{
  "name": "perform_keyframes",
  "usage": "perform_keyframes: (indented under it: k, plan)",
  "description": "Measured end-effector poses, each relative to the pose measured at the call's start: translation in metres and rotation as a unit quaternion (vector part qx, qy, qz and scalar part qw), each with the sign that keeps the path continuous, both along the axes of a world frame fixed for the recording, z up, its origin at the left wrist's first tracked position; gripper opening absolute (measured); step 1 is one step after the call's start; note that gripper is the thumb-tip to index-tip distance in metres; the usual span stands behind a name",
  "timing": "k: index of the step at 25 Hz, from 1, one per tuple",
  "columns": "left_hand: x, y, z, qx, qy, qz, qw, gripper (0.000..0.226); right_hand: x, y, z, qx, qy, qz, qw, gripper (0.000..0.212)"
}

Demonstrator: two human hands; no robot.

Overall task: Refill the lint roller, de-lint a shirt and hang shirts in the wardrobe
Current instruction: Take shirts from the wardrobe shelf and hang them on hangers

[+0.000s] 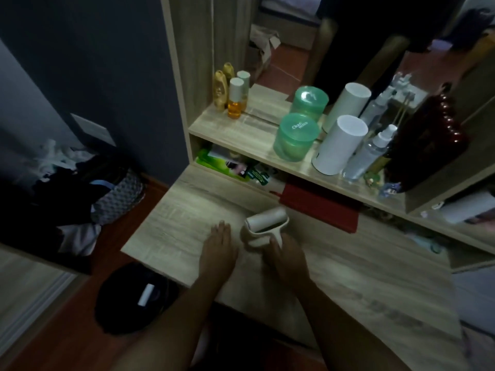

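Floor, nearest: a dark rounded heap (128, 303), soft-looking; a short white tube (146, 295) lies on top of it.
Left hand (218, 247): flat on the desk, palm down, fingers straight and close together, holding nothing.
Right hand (286, 258): fingers wrapped round the roller's handle, a firm hold; the thumb cannot be made out.
Roller (267, 222): on the desk just right of the left hand, not touching it. Off-white, smooth plastic; a squat cylinder in a U-shaped frame with a short, flat handle.
Desk (187, 218): pale wood-grain laminate, matte, with square edges.
Red folder (321, 207): flat and rectangular, behind the roller, partly under the shelf.
Packets (222, 164): glossy green, lying in the gap below the shelf.
Shelf (235, 129): the same pale laminate.
Green tub (296, 136): translucent plastic, round, with white lettering on the lid.
White cylinder (338, 144): tall, matte, flat-topped, just right of the tub.
Spray bottle (372, 153): clear, slim, with a white nozzle, beside the cylinder.
Amber bottle (235, 99): clear with orange liquid and a white cap, at the shelf's left end.
Clothes pile (80, 188): dark and white fabric, crumpled, on the floor far left.
Mirror (294, 49): backs the shelf and doubles the bottles.
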State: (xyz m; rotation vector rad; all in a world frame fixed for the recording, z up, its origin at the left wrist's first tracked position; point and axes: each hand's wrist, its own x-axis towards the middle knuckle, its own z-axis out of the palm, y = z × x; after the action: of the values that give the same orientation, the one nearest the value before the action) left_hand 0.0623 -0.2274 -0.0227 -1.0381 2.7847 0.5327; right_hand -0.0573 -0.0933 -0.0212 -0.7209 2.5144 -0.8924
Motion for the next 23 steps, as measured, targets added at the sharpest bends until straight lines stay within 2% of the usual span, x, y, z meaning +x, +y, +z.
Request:
perform_keyframes:
  k: [3, 6, 10, 13, 17, 20, 23]
  plan:
    - [-0.008, -0.006, -0.015, 0.000, -0.030, -0.009, 0.999, 0.065, -0.008, -0.004, -0.012, 0.038, 0.016, 0.036, 0.999, 0.045]
    - [-0.013, -0.005, -0.020, -0.001, -0.044, -0.016, 0.999, 0.066, -0.008, -0.009, -0.017, 0.038, 0.042, 0.037, 0.998, 0.046]
    - [-0.011, -0.005, -0.021, 0.014, -0.038, -0.011, 0.999, 0.091, -0.004, -0.011, -0.016, 0.029, 0.058, 0.015, 0.998, 0.050]
    - [-0.010, -0.009, -0.016, 0.036, -0.041, -0.009, 0.998, 0.071, -0.003, -0.009, -0.004, 0.037, 0.139, -0.014, 0.990, 0.055]
    - [0.000, -0.026, 0.017, 0.040, 0.034, -0.013, 0.999, 0.067, -0.002, -0.028, 0.031, -0.017, 0.185, 0.015, 0.982, 0.051]
    - [0.027, -0.064, 0.072, 0.014, 0.131, 0.028, 0.991, 0.059, 0.011, -0.080, 0.073, -0.117, 0.208, 0.102, 0.966, 0.044]
    - [0.085, -0.116, 0.132, -0.062, 0.195, 0.070, 0.976, 0.059, 0.049, -0.156, 0.127, -0.179, 0.225, 0.197, 0.937, 0.037]
